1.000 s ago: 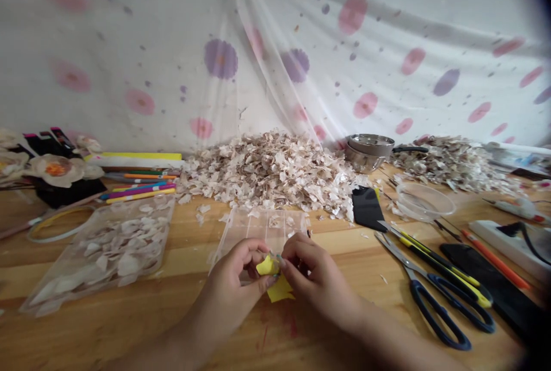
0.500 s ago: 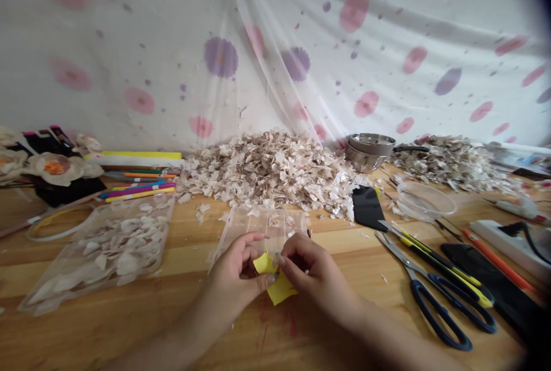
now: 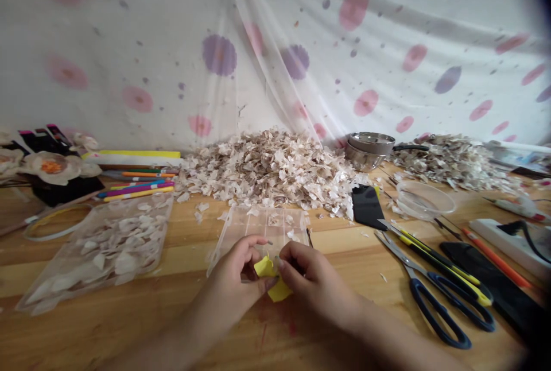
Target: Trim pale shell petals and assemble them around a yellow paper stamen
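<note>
My left hand (image 3: 239,279) and my right hand (image 3: 312,279) meet low in the middle over the wooden table (image 3: 107,325). Both pinch a small yellow piece of paper (image 3: 271,279) between fingertips, the left from the left side, the right from above and right. The paper is bent, part of it lying under my right palm. Just behind my hands sits a clear plastic compartment box (image 3: 262,227) with a few flakes in it.
A big heap of pale shell-like flakes (image 3: 271,170) lies at the back, another heap (image 3: 451,158) right. Blue-handled scissors (image 3: 430,299), yellow-handled snips (image 3: 447,270), a clear bowl (image 3: 424,201), steel bowls (image 3: 370,150), a bag of flakes (image 3: 107,244), coloured pens (image 3: 138,187) and paper flowers (image 3: 51,167) surround them.
My hands have shifted the yellow paper slightly; my right hand has drawn in over it, covering more of its lower part. Nothing else on the table moved.
</note>
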{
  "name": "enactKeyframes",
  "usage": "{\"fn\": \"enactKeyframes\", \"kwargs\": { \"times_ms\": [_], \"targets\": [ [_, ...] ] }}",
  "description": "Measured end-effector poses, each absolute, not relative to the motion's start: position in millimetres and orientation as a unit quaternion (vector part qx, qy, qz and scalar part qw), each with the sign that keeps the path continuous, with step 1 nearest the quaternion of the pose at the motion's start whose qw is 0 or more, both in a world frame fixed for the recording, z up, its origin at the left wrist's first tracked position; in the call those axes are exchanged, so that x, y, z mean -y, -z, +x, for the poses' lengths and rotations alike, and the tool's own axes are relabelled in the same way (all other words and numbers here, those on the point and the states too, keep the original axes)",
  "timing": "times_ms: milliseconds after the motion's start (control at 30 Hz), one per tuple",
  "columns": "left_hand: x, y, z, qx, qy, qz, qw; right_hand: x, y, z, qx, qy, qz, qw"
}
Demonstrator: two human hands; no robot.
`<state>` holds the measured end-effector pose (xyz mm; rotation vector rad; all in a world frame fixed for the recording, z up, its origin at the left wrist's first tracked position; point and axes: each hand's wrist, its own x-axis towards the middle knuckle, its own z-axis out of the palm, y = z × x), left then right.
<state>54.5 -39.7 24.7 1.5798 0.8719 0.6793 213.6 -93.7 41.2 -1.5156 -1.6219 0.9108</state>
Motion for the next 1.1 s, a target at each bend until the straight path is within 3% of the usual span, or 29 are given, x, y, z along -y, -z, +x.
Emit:
{"fn": "enactKeyframes", "kwargs": {
  "times_ms": [167,1100],
  "targets": [
    [36.8,-26.5,53.0,-0.325,-0.236,0.660,0.635,93.5,-40.5,212.2,0.609,-0.391,-0.577,0.377],
    [33.8,-31.7,53.1,-0.379,-0.259,0.629,0.627,85.8,-38.8,221.7,0.552,-0.440,-0.539,0.460]
  ]
}}
